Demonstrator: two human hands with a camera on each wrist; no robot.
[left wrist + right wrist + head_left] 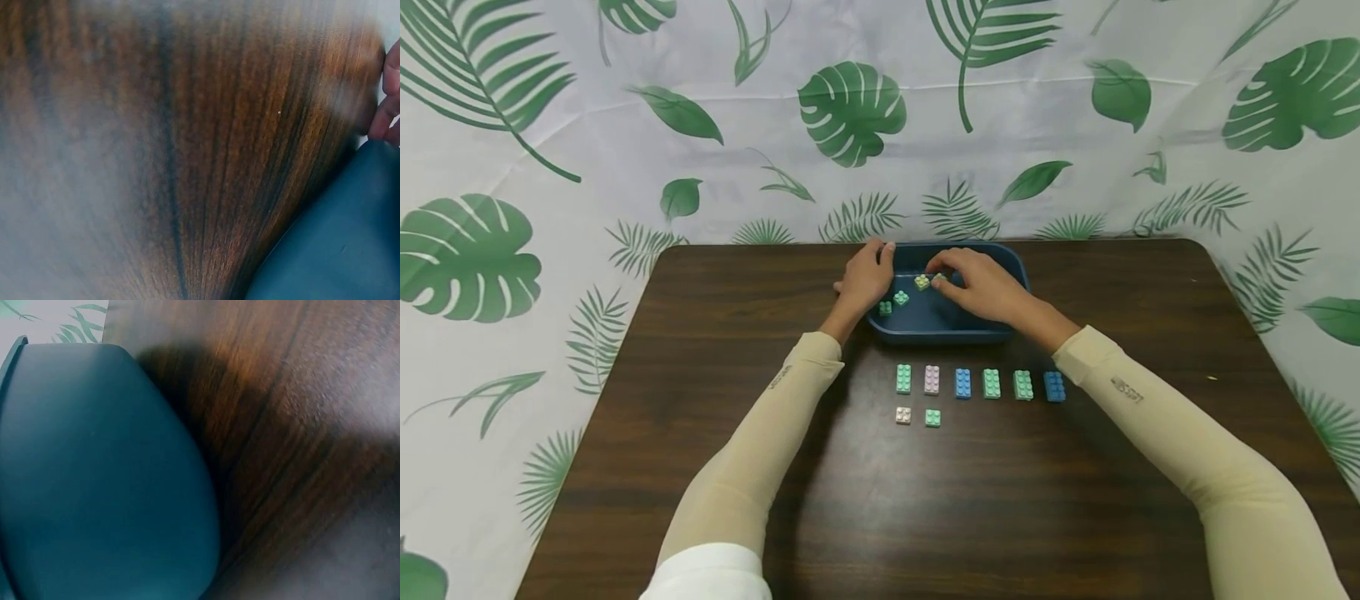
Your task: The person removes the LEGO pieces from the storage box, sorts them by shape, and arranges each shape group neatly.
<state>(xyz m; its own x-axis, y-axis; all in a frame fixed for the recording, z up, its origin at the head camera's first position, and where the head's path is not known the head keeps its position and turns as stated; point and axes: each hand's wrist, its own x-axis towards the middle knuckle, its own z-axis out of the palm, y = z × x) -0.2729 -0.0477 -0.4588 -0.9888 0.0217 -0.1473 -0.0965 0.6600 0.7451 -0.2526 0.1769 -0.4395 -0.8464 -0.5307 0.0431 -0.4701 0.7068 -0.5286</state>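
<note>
A dark blue tray [940, 337] stands at the far side of the table. My left hand [865, 275] grips its left rim, and in the left wrist view fingers [391, 72] show at the tray's corner. Inside the tray, my right hand [981, 282] pinches a small green toy brick [939, 277] between thumb and fingertips, partly hidden by them. Just left of those fingertips is a yellow-green brick [922, 282]. Two small green bricks, one here [901, 297] and another green brick [885, 308], lie near the tray's left side. The right wrist view shows only the tray's outer wall [106, 475] and the table.
In front of the tray, a row holds several long bricks, from a green brick [903, 379] through a pink brick [932, 380] to a dark blue brick [1055, 387]. Below it lie a beige square brick [903, 415] and a green square brick [932, 418]. A leaf-print cloth [737, 175] hangs behind.
</note>
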